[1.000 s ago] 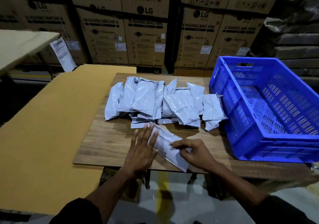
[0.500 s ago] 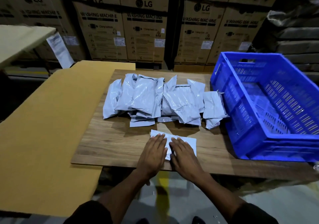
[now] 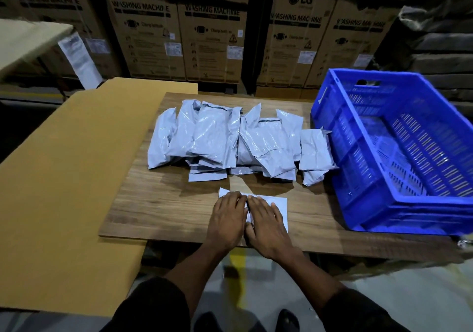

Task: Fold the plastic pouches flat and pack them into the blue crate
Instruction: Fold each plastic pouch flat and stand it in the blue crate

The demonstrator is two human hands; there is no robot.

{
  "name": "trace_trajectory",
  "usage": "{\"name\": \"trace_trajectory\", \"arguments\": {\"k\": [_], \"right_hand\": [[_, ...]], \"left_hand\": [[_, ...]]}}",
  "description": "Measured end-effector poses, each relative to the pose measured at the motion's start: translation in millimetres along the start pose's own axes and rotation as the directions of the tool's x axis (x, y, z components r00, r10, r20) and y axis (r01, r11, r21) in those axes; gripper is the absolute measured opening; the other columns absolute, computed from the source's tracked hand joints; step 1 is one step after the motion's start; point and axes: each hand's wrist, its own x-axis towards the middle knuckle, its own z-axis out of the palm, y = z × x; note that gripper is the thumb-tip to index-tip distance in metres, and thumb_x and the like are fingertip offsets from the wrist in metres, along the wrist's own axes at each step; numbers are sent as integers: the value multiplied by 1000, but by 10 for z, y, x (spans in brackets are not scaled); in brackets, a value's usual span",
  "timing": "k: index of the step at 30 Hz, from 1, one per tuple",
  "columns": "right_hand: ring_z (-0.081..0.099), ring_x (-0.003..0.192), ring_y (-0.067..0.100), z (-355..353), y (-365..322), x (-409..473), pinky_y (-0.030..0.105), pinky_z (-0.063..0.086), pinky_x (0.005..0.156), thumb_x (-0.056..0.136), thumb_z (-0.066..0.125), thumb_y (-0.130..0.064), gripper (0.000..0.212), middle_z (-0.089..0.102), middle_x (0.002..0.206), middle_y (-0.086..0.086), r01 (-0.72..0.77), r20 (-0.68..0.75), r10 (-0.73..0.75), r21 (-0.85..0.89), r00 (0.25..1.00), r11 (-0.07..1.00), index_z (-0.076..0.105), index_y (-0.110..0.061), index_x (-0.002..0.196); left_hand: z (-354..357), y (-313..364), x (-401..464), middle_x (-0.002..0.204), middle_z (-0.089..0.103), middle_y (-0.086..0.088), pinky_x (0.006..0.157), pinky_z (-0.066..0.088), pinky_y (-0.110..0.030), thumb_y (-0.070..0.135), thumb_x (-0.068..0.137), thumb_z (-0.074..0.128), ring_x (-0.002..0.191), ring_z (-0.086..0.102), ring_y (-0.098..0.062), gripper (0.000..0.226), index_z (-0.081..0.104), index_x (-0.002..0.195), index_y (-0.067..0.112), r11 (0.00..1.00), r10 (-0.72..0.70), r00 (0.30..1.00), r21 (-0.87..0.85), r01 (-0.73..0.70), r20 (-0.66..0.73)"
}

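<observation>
One grey plastic pouch (image 3: 280,205) lies flat near the front edge of the wooden table (image 3: 163,203). My left hand (image 3: 226,220) and my right hand (image 3: 266,225) press down on it side by side, fingers straight, covering most of it. Behind it, across the middle of the table, lies a pile of several grey pouches (image 3: 230,139). The blue crate (image 3: 399,157) stands on the table's right side, and I see nothing in it.
A large cardboard sheet (image 3: 61,178) lies to the left, level with the table. Stacked washing-machine boxes (image 3: 212,32) form a wall behind. A second table (image 3: 23,42) sits at far left. My shoes and the floor show below the table's front edge.
A second ago the pouch lay slanted, my right hand pinching its edge. It now lies squared and flat, with both palms pressing it side by side.
</observation>
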Motion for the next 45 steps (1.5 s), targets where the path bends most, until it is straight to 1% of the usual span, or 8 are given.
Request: {"name": "trace_trajectory", "arguments": {"k": [6,12,24,29,34,38,41,45], "right_hand": [[-6,153,13,-94,-10,14,40,-6,122,82,1,-55,85,2,168,-6,3,110,2,-47,994,999,3,-21,161],[-5,153,11,-90,-77,9,41,-6,122,84,-11,-54,83,4,167,-10,-84,70,88,-55,994,995,4,-25,161],[-3,154,14,-1,93,-94,43,-3,123,93,-10,-67,86,6,168,-4,-139,-28,137,-82,990,987,9,-17,161],[-4,153,14,-64,203,-150,44,-1,123,97,4,-64,76,3,168,-7,-134,2,136,-140,991,981,5,-23,160],[-8,153,12,-127,391,-257,51,0,122,95,2,-70,78,-6,167,-10,-164,30,172,-167,985,972,3,-26,160],[-17,152,12,-199,425,-225,54,-6,120,94,1,-68,80,-17,166,-8,-182,114,202,-166,973,969,-5,-23,160],[-20,152,16,-239,352,-225,56,-7,120,99,3,-62,77,-21,165,-1,-112,59,127,-211,990,971,-9,-16,159],[-10,154,20,-154,235,-214,55,0,119,103,10,-50,68,-13,167,-2,136,37,-131,-250,991,959,2,-16,160]], "left_hand": [[6,-167,-70,142,55,-5,98,44,-48,41,103,37,135,47,-38,48,53,144,20,991,30,995,131,-42,94],[-15,-147,-107,148,53,-5,102,40,-56,44,104,34,138,43,-43,50,49,146,22,992,-6,992,123,-9,125],[-85,-150,-165,155,48,-7,111,37,-58,50,102,34,145,40,-36,60,51,149,17,993,-64,983,108,46,171],[-127,-130,-172,154,49,-6,111,38,-58,51,101,34,144,42,-34,61,52,148,17,992,-86,973,108,64,215],[-144,-193,-226,154,50,-4,109,39,-59,56,99,34,144,44,-30,63,51,148,20,990,-97,967,120,71,235],[-153,-173,-196,160,41,-4,115,26,-62,59,99,29,149,35,-31,70,44,153,18,982,-137,965,156,104,223],[-194,-135,-205,167,23,-13,119,13,-61,56,99,32,155,19,-34,76,32,157,7,986,-80,984,160,54,162],[-129,-145,-380,169,13,-16,117,29,-58,51,103,34,156,11,-35,71,29,159,7,977,132,979,147,-155,155]]}}
